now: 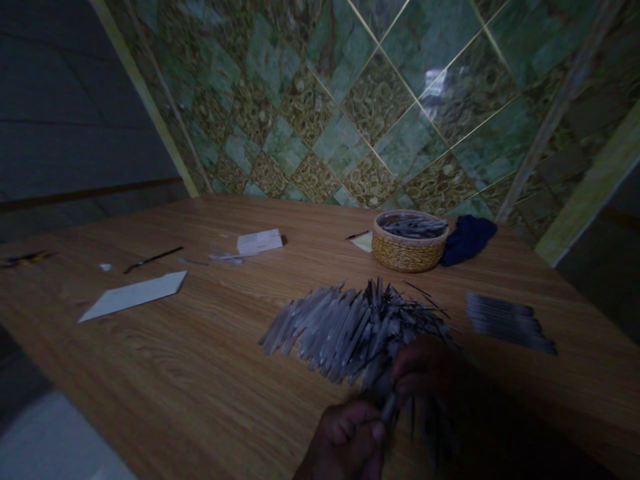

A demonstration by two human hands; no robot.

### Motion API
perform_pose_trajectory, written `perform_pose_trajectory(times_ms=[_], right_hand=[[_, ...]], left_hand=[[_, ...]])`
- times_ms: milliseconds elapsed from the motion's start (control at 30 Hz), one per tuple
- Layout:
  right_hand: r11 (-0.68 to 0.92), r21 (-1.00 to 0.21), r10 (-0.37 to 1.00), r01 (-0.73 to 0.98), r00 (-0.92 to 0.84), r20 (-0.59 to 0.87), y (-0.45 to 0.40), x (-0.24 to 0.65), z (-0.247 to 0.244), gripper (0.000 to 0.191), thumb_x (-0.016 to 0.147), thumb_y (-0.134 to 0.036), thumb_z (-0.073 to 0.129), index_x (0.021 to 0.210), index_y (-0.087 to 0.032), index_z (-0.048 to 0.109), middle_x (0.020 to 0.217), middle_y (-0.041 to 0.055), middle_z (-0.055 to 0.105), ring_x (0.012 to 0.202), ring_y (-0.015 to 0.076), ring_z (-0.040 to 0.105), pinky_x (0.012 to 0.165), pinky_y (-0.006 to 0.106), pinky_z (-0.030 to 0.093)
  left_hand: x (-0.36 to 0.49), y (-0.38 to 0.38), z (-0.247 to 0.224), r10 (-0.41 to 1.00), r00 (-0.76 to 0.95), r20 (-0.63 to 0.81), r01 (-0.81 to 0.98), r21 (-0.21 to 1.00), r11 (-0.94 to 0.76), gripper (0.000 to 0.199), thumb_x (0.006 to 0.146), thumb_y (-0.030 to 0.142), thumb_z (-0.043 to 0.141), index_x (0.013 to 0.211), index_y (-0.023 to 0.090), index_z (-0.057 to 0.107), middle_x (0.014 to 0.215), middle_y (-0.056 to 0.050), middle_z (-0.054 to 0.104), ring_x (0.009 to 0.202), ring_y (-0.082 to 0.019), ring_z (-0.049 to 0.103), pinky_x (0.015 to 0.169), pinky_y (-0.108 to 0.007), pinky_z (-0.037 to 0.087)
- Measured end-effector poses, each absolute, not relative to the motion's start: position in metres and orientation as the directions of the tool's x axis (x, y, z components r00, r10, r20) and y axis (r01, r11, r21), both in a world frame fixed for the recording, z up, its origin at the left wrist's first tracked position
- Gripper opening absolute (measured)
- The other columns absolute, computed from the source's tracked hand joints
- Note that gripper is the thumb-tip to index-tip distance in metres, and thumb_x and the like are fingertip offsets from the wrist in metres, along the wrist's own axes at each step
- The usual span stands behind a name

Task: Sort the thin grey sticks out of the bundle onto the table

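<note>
Low in the head view, my left hand [350, 437] is closed in a pinch on a slim plastic sleeve [389, 405], which looks pale and translucent. My right hand [425, 367] meets it at the upper end, fingers pinched together; deep shadow hides most of this hand. A thin dark strand shows at my left fingertips. Just beyond both hands spreads a heap of thin dark sticks in clear sleeves [340, 327], with bare dark sticks mixed in on its right side. More dark sticks lie beneath my right hand, partly hidden.
Sleeved sticks lie in a neat row [507, 320] at the right. Behind the heap stands a woven basket [407, 253] full of similar pieces, beside a dark blue cloth [470, 239]. Leftward are a white box [260, 241], a white card [135, 295], a black stick [153, 259] and pliers-like tool [27, 259].
</note>
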State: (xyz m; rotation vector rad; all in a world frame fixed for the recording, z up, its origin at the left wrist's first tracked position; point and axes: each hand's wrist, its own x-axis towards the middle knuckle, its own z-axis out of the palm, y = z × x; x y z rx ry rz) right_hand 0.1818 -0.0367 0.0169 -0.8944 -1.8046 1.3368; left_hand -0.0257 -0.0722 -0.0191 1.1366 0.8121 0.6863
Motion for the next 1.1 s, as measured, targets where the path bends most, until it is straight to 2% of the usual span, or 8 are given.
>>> perform_pose_trajectory(times_ms=[167,367,533,667,833,933,1000,1100], right_hand=[[0.182,-0.981,0.857,0.065,-0.501,0.126,-0.039,0.179,0.016,0.017,0.076,-0.033,0.065,0.073,-0.017,0.070,0.063,0.0000,0.071,0.057,0.0118,0.064,0.056,0.019,0.045],[0.256,-0.955,0.862,0.147,-0.482,0.157,-0.038,0.179,0.016,0.021,0.077,-0.034,0.062,0.069,-0.016,0.068,0.058,-0.0008,0.067,0.051,0.0106,0.060,0.052,0.019,0.042],[0.320,-0.893,0.857,0.316,-0.499,0.130,-0.038,0.179,0.019,0.023,0.078,-0.033,0.057,0.065,-0.016,0.064,0.056,-0.0013,0.063,0.051,0.0105,0.056,0.050,0.019,0.039],[0.386,-0.802,0.853,0.456,-0.507,0.123,-0.038,0.177,0.017,0.024,0.078,-0.032,0.054,0.060,-0.016,0.059,0.052,-0.0037,0.053,0.049,0.0089,0.048,0.048,0.020,0.032],[0.397,-0.769,0.850,0.501,-0.516,0.102,-0.037,0.173,0.016,0.040,0.082,-0.034,0.047,0.046,-0.019,0.037,0.043,-0.0070,0.029,0.040,0.0066,0.031,0.041,0.022,0.020],[0.333,-0.824,0.867,0.458,-0.493,0.077,-0.036,0.175,0.019,0.037,0.082,-0.037,0.046,0.051,-0.018,0.045,0.045,-0.0056,0.040,0.042,0.0078,0.039,0.043,0.021,0.027],[0.272,-0.873,0.877,0.406,-0.478,0.051,-0.037,0.177,0.020,0.023,0.079,-0.035,0.052,0.066,-0.017,0.057,0.053,-0.0039,0.053,0.048,0.0097,0.048,0.048,0.021,0.033],[0.216,-0.906,0.879,0.364,-0.477,0.019,-0.039,0.179,0.019,0.012,0.074,-0.029,0.059,0.078,-0.018,0.060,0.059,-0.0040,0.059,0.052,0.0106,0.051,0.051,0.020,0.037]], left_hand=[[-0.027,-0.070,-0.017,0.789,0.574,-0.218,-0.093,0.940,0.327,0.048,0.065,0.062,0.063,0.062,0.015,0.058,0.035,0.007,0.047,0.026,-0.004,0.031,0.030,-0.016,0.017],[-0.023,-0.065,-0.038,0.820,0.540,-0.191,-0.080,0.958,0.276,0.050,0.065,0.066,0.060,0.065,0.016,0.057,0.032,0.007,0.047,0.022,-0.003,0.025,0.028,-0.017,0.018],[-0.026,-0.067,-0.036,0.872,0.488,0.024,0.050,0.997,-0.055,0.045,0.077,0.057,0.054,0.064,0.015,0.060,0.041,0.004,0.048,0.036,-0.007,0.037,0.038,-0.019,0.027],[-0.027,-0.070,-0.025,0.861,0.477,0.179,0.207,0.929,-0.308,0.028,0.085,0.039,0.052,0.073,0.016,0.064,0.058,0.000,0.054,0.051,-0.011,0.046,0.048,-0.020,0.035],[-0.028,-0.068,-0.023,0.818,0.510,0.265,0.302,0.835,-0.459,0.020,0.086,0.029,0.050,0.075,0.018,0.063,0.066,-0.003,0.060,0.060,-0.014,0.053,0.055,-0.022,0.040],[-0.029,-0.068,-0.024,0.815,0.522,0.254,0.311,0.833,-0.458,0.019,0.087,0.028,0.048,0.077,0.019,0.061,0.067,-0.002,0.060,0.060,-0.014,0.053,0.055,-0.022,0.041],[-0.030,-0.068,-0.023,0.816,0.525,0.244,0.321,0.831,-0.455,0.019,0.088,0.027,0.048,0.076,0.019,0.060,0.066,-0.002,0.059,0.059,-0.014,0.053,0.054,-0.022,0.041],[-0.030,-0.069,-0.019,0.825,0.519,0.224,0.343,0.829,-0.441,0.019,0.088,0.027,0.048,0.078,0.018,0.062,0.066,-0.002,0.060,0.060,-0.014,0.054,0.055,-0.022,0.041]])
